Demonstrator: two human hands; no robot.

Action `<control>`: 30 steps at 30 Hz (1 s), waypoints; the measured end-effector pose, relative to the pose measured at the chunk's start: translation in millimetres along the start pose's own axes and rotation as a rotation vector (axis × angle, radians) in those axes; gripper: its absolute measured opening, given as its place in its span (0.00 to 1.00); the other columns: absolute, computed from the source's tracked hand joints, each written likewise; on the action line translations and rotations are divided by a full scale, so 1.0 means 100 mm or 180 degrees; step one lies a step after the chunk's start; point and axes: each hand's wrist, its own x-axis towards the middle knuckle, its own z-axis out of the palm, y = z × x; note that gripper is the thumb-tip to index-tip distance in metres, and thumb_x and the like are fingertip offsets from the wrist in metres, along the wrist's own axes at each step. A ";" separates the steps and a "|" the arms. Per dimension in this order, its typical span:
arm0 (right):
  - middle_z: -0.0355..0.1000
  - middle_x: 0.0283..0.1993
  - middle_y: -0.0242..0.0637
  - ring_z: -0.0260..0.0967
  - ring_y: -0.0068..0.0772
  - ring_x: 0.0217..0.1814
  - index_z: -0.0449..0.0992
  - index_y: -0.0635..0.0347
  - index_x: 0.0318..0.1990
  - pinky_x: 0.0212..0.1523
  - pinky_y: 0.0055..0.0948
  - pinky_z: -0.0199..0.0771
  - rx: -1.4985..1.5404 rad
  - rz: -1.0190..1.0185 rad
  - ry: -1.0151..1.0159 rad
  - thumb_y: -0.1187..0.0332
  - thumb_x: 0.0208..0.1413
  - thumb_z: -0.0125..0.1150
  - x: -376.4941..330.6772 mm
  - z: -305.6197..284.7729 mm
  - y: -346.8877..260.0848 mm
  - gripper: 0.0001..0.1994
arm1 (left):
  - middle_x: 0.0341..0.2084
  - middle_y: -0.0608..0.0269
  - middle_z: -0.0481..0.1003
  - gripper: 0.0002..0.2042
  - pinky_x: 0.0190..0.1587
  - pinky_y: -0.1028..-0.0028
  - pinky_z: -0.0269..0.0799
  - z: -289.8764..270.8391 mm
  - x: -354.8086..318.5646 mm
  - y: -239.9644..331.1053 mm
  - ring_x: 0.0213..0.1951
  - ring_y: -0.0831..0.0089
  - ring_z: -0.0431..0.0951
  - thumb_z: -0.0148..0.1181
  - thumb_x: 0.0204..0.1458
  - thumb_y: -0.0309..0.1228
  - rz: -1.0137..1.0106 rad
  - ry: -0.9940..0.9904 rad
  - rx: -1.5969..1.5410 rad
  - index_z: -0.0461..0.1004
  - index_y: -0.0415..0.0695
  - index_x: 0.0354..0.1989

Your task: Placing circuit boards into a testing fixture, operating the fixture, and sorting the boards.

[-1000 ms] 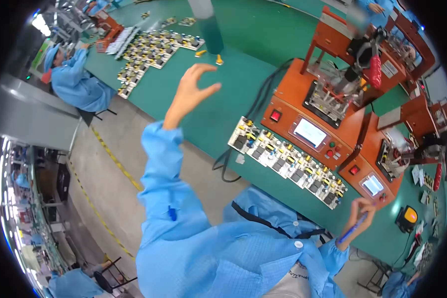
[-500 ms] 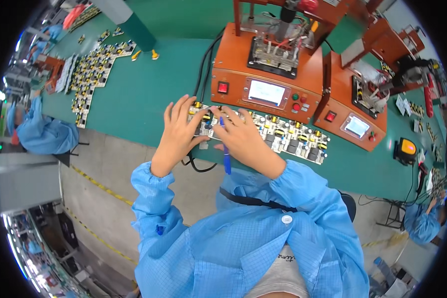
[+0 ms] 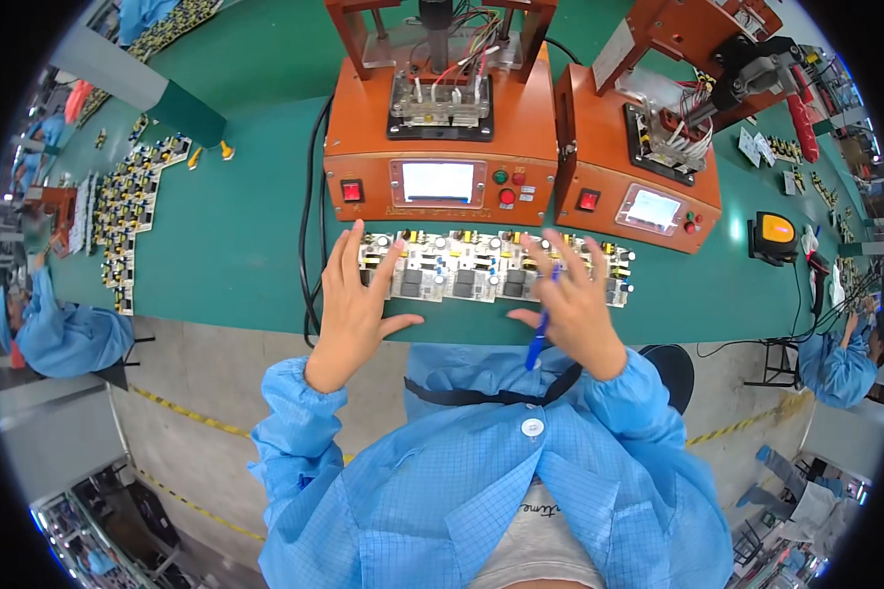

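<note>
board row (image 3: 481,275) ends under hands

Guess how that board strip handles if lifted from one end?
The board strip is long, thin and multi-panel, so it would probably sag or flex. Its tall components look fragile. Both the left hand and right hand rest on it, suggesting two-handed support.

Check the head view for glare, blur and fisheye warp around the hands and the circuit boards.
Head view: sharp at centre, the left hand, right hand and row of circuit boards crisp, no motion blur; even overhead light, soft shadows; both tester screens wash out near white; strong barrel distortion bends the green table edge, black vignette around the rim; co-workers at the edges are small and stretched.
</note>
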 end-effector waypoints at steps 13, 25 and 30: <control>0.62 0.65 0.38 0.58 0.45 0.63 0.64 0.57 0.31 0.63 0.54 0.48 -0.0217 0.0686 0.0143 0.48 0.40 0.67 -0.20 0.08 0.34 0.24 | 0.63 0.46 0.53 0.41 0.60 0.52 0.55 0.26 0.17 0.23 0.62 0.45 0.55 0.75 0.30 0.40 -0.0455 0.0603 0.0355 0.66 0.50 0.59; 0.67 0.61 0.41 0.61 0.46 0.60 0.64 0.59 0.29 0.63 0.49 0.51 0.0108 0.0490 0.0451 0.50 0.38 0.69 -0.03 -0.13 0.35 0.24 | 0.61 0.47 0.56 0.40 0.58 0.60 0.62 -0.82 1.25 0.31 0.61 0.53 0.59 0.75 0.36 0.41 0.1373 0.2455 0.0262 0.64 0.46 0.60; 0.73 0.49 0.45 0.69 0.44 0.50 0.60 0.60 0.27 0.51 0.34 0.64 0.1073 0.0782 0.0887 0.64 0.43 0.72 0.58 -0.28 0.47 0.20 | 0.47 0.54 0.71 0.21 0.53 0.65 0.68 -1.09 2.76 0.38 0.50 0.63 0.72 0.63 0.50 0.39 0.3318 0.3731 -0.0277 0.70 0.40 0.49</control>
